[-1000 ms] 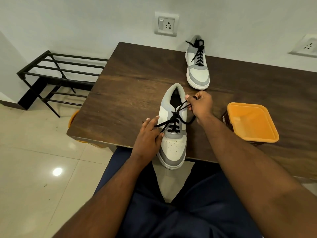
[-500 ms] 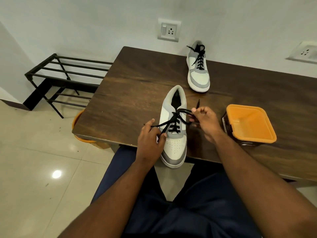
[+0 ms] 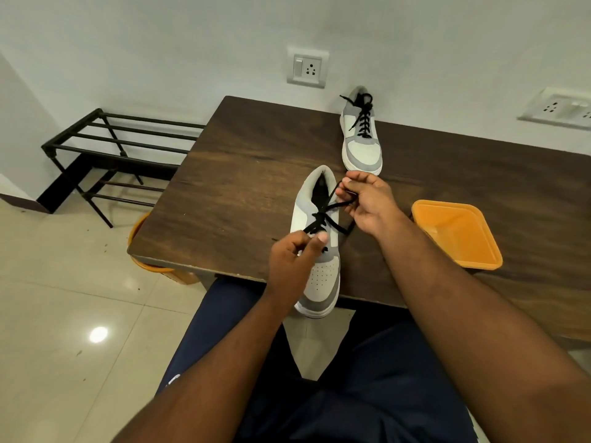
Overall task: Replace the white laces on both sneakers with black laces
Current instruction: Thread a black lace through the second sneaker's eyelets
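arms: both bare from upper forearm to wrist, no sleeves in view
left hand (image 3: 292,260): bare, no ring, no glove
right hand (image 3: 367,203): bare, no ring, no glove
wrists: no watch, no band
legs: dark navy trousers (image 3: 377,394), plain fabric
marking: small white mark on trousers near left thigh, too small to read

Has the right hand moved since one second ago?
Yes. The right hand dropped toward the table edge, then rose back near the far sneaker's toe.
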`<state>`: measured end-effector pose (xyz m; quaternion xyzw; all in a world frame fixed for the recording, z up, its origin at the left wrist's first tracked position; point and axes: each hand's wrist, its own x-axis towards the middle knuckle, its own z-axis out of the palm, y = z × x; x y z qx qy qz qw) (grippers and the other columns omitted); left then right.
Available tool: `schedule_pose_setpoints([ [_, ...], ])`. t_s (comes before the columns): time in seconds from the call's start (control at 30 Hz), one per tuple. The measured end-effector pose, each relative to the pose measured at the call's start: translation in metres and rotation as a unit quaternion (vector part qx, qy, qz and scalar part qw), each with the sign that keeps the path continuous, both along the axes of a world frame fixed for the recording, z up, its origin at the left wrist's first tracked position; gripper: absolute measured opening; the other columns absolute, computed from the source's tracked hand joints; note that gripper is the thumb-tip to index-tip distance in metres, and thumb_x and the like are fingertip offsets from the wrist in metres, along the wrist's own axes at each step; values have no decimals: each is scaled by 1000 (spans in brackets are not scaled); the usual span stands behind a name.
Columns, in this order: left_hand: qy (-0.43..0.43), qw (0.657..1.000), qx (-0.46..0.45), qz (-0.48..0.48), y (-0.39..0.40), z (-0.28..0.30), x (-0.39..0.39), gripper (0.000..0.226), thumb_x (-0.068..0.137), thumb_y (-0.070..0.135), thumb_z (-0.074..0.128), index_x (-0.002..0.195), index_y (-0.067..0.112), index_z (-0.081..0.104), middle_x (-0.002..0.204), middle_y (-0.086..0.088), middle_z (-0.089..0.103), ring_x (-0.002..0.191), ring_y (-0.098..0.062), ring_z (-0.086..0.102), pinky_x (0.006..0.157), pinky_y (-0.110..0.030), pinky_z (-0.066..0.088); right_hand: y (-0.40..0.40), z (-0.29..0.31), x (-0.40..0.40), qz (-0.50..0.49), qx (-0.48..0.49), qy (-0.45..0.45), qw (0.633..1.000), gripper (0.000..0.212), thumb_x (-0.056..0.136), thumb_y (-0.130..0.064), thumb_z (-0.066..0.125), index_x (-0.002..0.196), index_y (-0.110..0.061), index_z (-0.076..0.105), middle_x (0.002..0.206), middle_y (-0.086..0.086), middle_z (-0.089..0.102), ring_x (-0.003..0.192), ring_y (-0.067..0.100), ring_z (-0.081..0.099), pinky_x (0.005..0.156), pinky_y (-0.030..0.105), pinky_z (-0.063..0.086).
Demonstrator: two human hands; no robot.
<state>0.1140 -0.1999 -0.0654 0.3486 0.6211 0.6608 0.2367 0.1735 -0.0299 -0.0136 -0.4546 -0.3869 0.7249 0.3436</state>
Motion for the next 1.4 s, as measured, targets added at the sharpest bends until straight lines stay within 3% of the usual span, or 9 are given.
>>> schedule_pose_setpoints([
  [0.17,139,976,-167,8,-20,-32,-6,54,97,38,58,53,24,29,46,9,32,44,-6,35,46,-18,25,11,-2,-22,-80,-40,-23,996,24,88,14,53,83,-10,56,68,9,57,48,10,48,43,19,45],
  [0.53,240,865,-441,21,-25,-32,-22,55,101,58,27,95,15,61,99,-8,66,89,-30,62,71,-33,41,14,-47,5,-96,-64,-96,989,28,89,14,52,78,-12,56,73,7,57,61,10,53,34,13,33],
  [0.8,283,808,-517,0,-28,-33,-50,72,95,69,18,92,12,62,92,-9,65,86,-29,64,76,-37,52,18,-45,9,-145,-71,-62,985,27,87,16,53,77,-10,53,75,12,58,59,12,53,36,13,36],
  [0.93,184,879,-440,-7,-28,-36,-54,57,92,67,40,75,15,52,77,-2,57,75,-23,58,63,-31,43,5,-48,15,-121,-33,-68,990,21,90,7,58,88,-14,57,83,9,62,63,12,56,53,21,50],
  [1.03,201,941,-264,68,-31,-33,-61,27,88,41,69,93,16,59,101,-3,56,94,-20,54,73,-28,42,-5,-49,31,-57,86,-192,976,15,92,-13,62,105,-22,63,106,3,64,93,14,60,78,28,52],
  [1.1,312,915,-190,170,-31,-26,-54,31,85,30,73,110,18,60,118,-8,52,109,-23,46,85,-33,39,-20,-43,42,-68,178,-264,945,7,92,-23,64,97,-26,64,106,2,64,91,10,59,80,26,48],
  [1.17,373,887,-162,218,-27,-17,-39,19,87,32,67,97,17,61,101,-7,59,90,-19,50,76,-32,38,-39,-39,46,-57,185,-293,936,14,91,-31,64,80,-23,64,86,2,66,74,12,57,68,29,45],
  [1.3,-24,957,-281,67,-3,-3,-14,58,94,53,54,63,5,61,59,-1,58,57,-14,53,57,-27,40,-71,-30,33,64,-16,-277,959,47,93,-49,54,74,-8,65,57,2,54,49,13,43,49,25,35],
  [1.4,-6,934,-350,72,18,0,-23,58,94,64,44,70,13,60,72,-2,62,72,-20,60,63,-31,44,-61,-26,17,11,-54,-259,964,49,93,-54,53,70,-11,60,59,1,53,47,12,39,48,24,33],
])
